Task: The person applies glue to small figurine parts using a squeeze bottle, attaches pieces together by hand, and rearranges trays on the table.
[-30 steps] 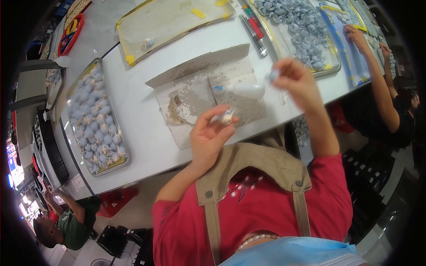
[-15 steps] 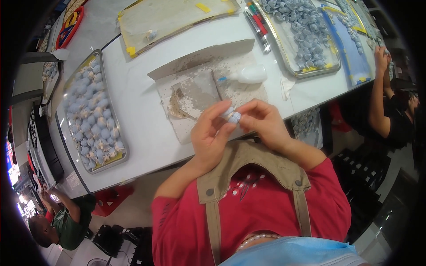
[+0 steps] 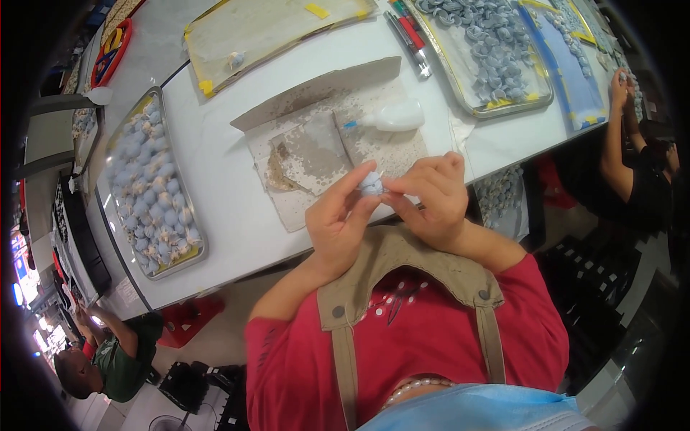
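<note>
Between my two hands, over the near edge of the cardboard, is a small pale blue piece with folded layers, like a flower bud [image 3: 371, 184]. My left hand [image 3: 336, 221] pinches it between thumb and fingertips. From the other side, the thumb and forefinger of my right hand [image 3: 433, 195] touch it, with the remaining fingers raised. The stained cardboard sheet [image 3: 287, 212], with one folded-up edge, lies just beyond. On it rests a white squeeze bottle [image 3: 399, 116] with a blue tip.
At left stands a metal tray [image 3: 203, 251] of round pale blue pieces. Another tray [image 3: 496, 110], back right, holds pale blue petal-like cups, with pens [image 3: 411, 44] beside it. A yellow-taped board [image 3: 280, 32] bears one small piece. Other people [image 3: 118, 352] work at both sides.
My right hand's outer fingers have lifted and spread. The bud-like piece has turned between my fingertips and sits slightly higher. The whole view has shifted a little.
</note>
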`<state>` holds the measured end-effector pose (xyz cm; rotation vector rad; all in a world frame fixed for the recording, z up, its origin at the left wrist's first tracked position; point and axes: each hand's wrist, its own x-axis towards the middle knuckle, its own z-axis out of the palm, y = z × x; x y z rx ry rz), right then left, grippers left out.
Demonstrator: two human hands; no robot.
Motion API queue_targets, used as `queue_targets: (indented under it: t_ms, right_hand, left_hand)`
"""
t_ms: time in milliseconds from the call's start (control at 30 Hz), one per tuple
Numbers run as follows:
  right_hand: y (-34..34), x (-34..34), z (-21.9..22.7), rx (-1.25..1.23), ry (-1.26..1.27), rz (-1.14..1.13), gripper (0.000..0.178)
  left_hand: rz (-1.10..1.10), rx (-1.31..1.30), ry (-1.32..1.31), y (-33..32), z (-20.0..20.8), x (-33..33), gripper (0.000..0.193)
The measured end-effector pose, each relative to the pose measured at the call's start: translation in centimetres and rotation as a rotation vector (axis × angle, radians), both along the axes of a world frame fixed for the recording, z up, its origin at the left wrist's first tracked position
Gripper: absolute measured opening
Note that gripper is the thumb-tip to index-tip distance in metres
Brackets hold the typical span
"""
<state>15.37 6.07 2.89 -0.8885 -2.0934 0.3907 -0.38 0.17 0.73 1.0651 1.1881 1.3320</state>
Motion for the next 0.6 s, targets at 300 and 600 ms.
queue_targets:
  t_ms: [300, 600]
  right_hand:
    - [0.3, 0.2, 0.0, 0.105, -0.023, -0.037, 0.023]
    - [1.1, 0.8, -0.6, -0.091, 0.068, 0.087, 0.026]
  left_hand:
    - [0.035, 0.049, 0.134, 0.1, 0.5, 0.2, 0.032]
    - [-0.033, 0.066, 0.024, 0.4, 0.6, -0.1, 0.03]
